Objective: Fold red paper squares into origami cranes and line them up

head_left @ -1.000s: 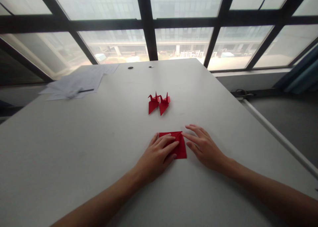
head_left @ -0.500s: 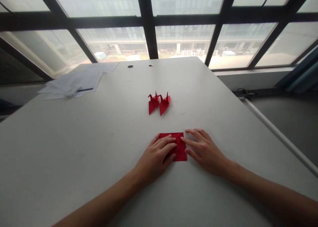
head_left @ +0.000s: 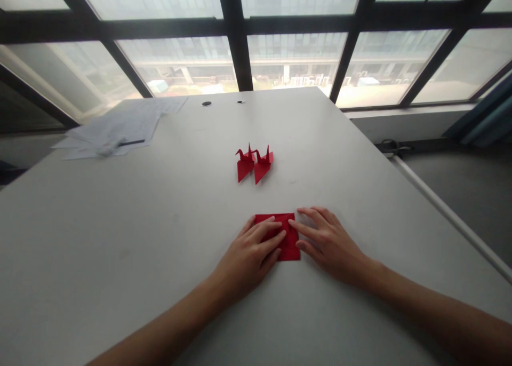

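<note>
A square of folded red paper (head_left: 290, 248) lies flat on the white table in front of me. My left hand (head_left: 250, 251) rests over its left half with the fingers outstretched, hiding much of that side. At the right edge is my right hand (head_left: 326, 240), fingers spread, its index fingertip touching the paper near the upper right corner and the thumb beside the edge. Farther away stand two red origami cranes, the left crane (head_left: 245, 166) and the right crane (head_left: 263, 167), close side by side.
White table (head_left: 120, 238) spreads around my hands. Loose paper sheets (head_left: 136, 121) with a dark pen (head_left: 133, 142) lie at the far left. Two round holes sit near the far edge. Behind are dark-framed windows (head_left: 240, 51); a white rail (head_left: 452, 216) runs along the right.
The view has shifted slightly, moving the far things a little up and left. Both hands stay at the red paper, with hardly any finger movement.
</note>
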### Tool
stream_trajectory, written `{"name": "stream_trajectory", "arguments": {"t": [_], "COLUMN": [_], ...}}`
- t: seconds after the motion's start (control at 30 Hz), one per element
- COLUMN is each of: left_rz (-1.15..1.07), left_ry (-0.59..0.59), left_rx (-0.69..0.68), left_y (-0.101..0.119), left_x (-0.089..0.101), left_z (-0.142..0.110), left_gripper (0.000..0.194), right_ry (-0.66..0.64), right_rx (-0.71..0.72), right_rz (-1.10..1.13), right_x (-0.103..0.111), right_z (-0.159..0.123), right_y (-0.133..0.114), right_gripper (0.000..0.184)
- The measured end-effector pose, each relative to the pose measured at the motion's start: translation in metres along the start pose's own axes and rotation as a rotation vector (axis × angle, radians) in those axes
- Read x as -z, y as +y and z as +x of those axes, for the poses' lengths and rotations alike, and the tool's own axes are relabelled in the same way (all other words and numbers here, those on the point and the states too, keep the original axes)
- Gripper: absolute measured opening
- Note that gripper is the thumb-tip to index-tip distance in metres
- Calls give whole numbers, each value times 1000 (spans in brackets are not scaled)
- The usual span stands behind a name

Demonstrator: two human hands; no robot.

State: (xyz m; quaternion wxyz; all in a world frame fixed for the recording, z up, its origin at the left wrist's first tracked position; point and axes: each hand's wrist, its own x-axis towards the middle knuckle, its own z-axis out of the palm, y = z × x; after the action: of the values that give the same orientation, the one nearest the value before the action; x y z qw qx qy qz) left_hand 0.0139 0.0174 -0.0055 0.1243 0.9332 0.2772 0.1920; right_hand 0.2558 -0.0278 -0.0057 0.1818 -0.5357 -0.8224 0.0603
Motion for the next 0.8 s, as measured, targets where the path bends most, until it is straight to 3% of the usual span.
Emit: {"name": "stream_trajectory", "arguments": {"t": [0.5,0.8], "left_rz": [-43,-30], "left_ry": [26,-79], "left_rx": [-2,88], "left_y": [3,14], "left_x": [2,13], "left_z": [0,4], "left_gripper": [34,36], "right_ry": [-57,-44], "right_rx": [-27,-20], "right_rz": [-34,-51], "right_x": [2,1], "right_z": [3,3], "right_y": [-3,-3], "right_gripper": [44,46]}}
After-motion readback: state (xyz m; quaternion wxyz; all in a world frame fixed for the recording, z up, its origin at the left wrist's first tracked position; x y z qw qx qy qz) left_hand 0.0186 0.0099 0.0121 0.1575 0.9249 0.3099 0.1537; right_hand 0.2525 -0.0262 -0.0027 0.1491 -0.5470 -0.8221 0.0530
